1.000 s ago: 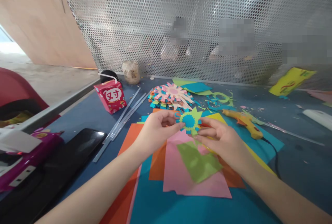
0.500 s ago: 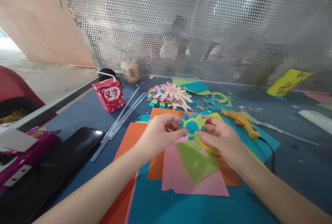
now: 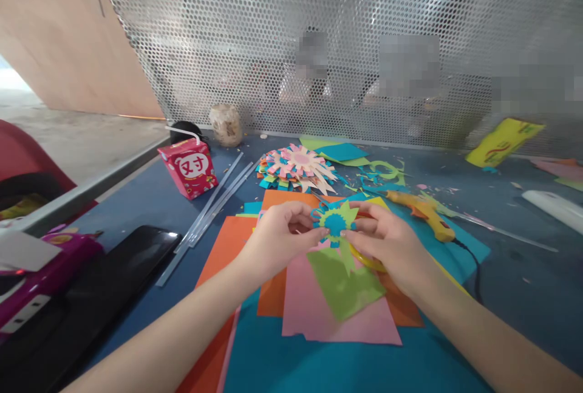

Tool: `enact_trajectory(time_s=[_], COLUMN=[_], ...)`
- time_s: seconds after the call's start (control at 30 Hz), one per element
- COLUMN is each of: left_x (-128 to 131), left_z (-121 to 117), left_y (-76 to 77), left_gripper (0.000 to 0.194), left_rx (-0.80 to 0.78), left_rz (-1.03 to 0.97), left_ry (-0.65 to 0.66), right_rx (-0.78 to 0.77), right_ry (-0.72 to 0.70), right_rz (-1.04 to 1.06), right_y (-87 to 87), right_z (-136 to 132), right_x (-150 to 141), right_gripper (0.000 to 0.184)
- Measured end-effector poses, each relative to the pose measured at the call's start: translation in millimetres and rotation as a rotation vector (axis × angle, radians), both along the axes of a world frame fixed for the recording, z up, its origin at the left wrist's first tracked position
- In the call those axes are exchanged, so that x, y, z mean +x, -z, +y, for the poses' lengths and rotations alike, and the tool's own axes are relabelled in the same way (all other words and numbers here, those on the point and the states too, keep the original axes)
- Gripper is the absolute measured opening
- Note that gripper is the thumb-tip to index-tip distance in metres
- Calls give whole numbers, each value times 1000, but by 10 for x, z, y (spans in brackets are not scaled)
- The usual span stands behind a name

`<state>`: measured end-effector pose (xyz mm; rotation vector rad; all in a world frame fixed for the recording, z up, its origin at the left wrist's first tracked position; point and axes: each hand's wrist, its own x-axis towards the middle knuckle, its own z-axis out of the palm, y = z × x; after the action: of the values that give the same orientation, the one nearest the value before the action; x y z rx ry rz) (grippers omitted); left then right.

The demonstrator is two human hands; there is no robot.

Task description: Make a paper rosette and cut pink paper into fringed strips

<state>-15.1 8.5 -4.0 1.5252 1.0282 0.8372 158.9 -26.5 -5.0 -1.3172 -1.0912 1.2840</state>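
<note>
A green-and-blue paper cut-out (image 3: 336, 223) is held upright above the layered sheets (image 3: 300, 317) on the counter (image 3: 122, 208). Its left rim is pinched between thumb and curled fingers of the left hand (image 3: 279, 232); its right rim is gripped likewise by the right hand (image 3: 387, 232), with only a narrow gap between the thumbs. Beneath the right fingers a yellow loop (image 3: 367, 260) is seen; whether it is gripped cannot be told. Toward the counter's far edge, layered paper flowers (image 3: 298, 165) are piled.
</note>
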Motion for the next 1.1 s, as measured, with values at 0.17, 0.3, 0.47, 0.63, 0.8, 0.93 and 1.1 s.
enact_trajectory(time_s=[0.17,0.3,0.47,0.63,0.8,0.93,1.1], left_x=[17,38,47,57,67,63,63], left_z=[-20,-22,-32,-25,-10,-12,-20], left_y=[-24,-34,-2,23,7,3,30], left_gripper=[20,19,20,20,19,19,19], left_rx=[-47,-56,-28,14,2,-27,-7], left_rz=[-40,-92,-98,-88,-134,-175,-201], left_ry=[-8,-23,-53,-85,-107,-122,-112], right_rx=[-29,-17,14,-8,22,28,35], right_ry=[3,7,41,101,93,65,80], right_rz=[16,11,-13,-20,-80,-110,-139], right_y=[-13,9,58,33,-27,-26,-14], right_z=[2,-5,4,3,-3,-6,-18], right_x=[-2,8,26,21,10,10,11], right_gripper=[50,47,47,47,53,54,53])
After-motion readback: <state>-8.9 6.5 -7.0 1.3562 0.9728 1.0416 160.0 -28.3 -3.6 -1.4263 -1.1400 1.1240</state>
